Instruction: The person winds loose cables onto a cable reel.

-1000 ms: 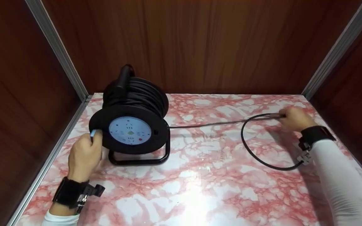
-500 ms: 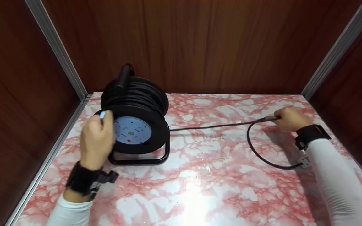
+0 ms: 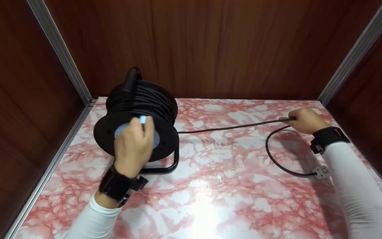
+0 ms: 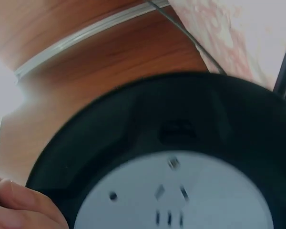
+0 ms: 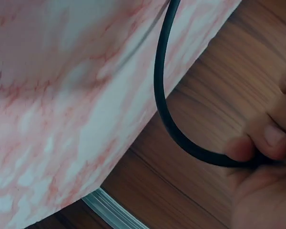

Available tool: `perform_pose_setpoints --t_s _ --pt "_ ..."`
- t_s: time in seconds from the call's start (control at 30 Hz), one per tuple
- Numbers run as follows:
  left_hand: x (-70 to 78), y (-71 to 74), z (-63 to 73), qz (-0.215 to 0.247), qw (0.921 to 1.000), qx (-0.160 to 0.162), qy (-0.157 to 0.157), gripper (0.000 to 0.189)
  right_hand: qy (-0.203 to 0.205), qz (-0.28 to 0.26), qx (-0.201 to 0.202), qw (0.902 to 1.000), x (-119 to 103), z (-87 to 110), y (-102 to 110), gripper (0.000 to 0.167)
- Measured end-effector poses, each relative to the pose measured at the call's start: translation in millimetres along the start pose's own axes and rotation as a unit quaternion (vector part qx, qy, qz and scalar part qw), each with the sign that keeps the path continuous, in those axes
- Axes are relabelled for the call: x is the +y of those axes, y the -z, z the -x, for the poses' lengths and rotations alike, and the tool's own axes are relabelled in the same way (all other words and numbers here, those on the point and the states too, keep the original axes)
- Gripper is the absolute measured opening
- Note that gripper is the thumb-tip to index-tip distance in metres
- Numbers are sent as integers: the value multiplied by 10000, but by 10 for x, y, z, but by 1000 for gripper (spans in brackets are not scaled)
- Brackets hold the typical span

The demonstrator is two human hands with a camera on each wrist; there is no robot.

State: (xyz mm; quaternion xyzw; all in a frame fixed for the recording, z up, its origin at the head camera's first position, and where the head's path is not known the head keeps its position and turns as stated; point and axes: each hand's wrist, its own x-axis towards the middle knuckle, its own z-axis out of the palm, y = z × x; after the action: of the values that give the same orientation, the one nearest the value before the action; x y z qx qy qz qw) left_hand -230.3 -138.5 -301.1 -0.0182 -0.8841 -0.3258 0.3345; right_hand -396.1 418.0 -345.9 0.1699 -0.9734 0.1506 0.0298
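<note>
A black cable reel [image 3: 103,132] with a pale blue socket panel [image 3: 156,137] stands at the left of the table in the head view. My left hand [image 3: 133,146] grips its light-blue-tipped crank knob [image 3: 143,119] in front of the panel, covering much of it. Fingers of that hand [image 4: 28,205] show at the disc's edge in the left wrist view. From the reel, the black cable [image 3: 224,128] runs right to my right hand [image 3: 305,121], which holds it above the table. Its loose end curves down to a grey plug [image 3: 319,172]. In the right wrist view, curled fingers [image 5: 271,143] wrap the cable.
The reel rests on a black tube stand [image 3: 174,162], its carry handle [image 3: 132,79] at the top. Brown wood-grain walls [image 3: 230,49] with metal corner strips [image 3: 58,49] enclose the red-and-white marbled table [image 3: 211,199] at the back and both sides.
My left hand has swept right and upward with the knob, across the panel, and the reel's disc has turned. My right hand has shifted slightly; the cable's loose loop has grown narrower.
</note>
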Motion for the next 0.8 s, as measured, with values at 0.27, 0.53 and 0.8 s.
perform_pose_setpoints --t_s 0.27,0.53,0.8 --pt "78 -268 180 -140 9981 -403 -445 46 342 -83 989 9945 4 -34 40 23" --pt "18 -493 392 -553 9938 -677 -690 44 68 -126 19 9999 30 4 -53 22" --pt "-155 -663 588 -867 9879 -904 -911 43 376 -328 800 9955 -26 -7 49 26"
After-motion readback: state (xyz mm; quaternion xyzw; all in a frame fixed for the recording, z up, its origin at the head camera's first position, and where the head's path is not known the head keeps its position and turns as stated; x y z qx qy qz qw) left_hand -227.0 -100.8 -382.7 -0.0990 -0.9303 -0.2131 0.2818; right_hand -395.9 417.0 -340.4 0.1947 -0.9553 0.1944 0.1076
